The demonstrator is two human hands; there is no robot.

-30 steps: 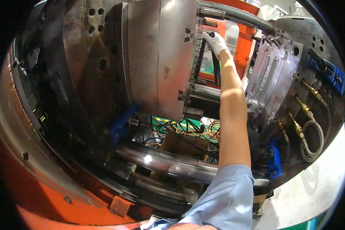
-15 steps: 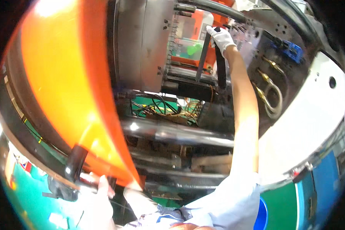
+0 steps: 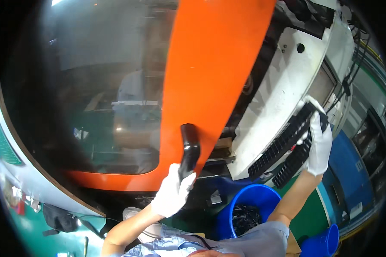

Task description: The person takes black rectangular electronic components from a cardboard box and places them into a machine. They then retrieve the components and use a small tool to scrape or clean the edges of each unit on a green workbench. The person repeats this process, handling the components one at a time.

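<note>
My left hand point(image 3: 171, 192), in a white glove, is closed around the black handle point(image 3: 191, 147) on the orange machine door point(image 3: 206, 77). My right hand point(image 3: 319, 139), also gloved in white, grips two long black ribbed plastic strips point(image 3: 281, 147) at their upper ends. The strips hang down toward the left, side by side with a gap between them, in front of the machine's white side panel point(image 3: 283, 90). Part of the right fingers is hidden behind the strips.
A blue bin point(image 3: 233, 222) with black pieces inside stands below the strips. A smaller blue bin point(image 3: 321, 242) is at the lower right. The door's dark window point(image 3: 103, 98) fills the left. Blue cabinets point(image 3: 347, 167) and hanging cables point(image 3: 351, 73) lie on the right.
The orange door has slid rightward across the machine opening, with my left hand on its handle. My right hand has come out of the machine with the black strips, down to the right.
</note>
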